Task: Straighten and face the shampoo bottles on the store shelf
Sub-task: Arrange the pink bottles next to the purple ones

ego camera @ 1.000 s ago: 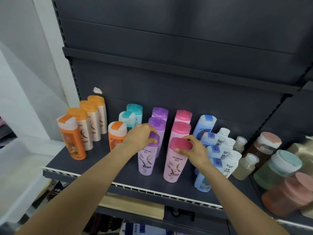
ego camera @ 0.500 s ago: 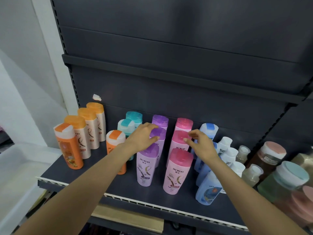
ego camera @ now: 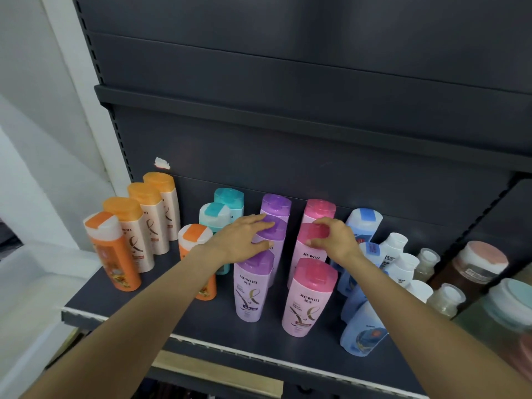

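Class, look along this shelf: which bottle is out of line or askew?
The front blue bottle at the shelf's front right tilts, unlike the upright purple and pink rows.

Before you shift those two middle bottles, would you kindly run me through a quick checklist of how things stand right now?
1. Left hand on the middle purple bottle, fingers over its cap: ok.
2. Right hand on the middle pink bottle, fingers curled round its cap: ok.
3. Front purple bottle upright, label facing out: ok.
4. Front pink bottle upright, label facing out: ok.
5. Front blue bottle straight: not ok, it leans.
6. Middle purple bottle's label facing out: cannot tell, the hand and the front bottle cover it.
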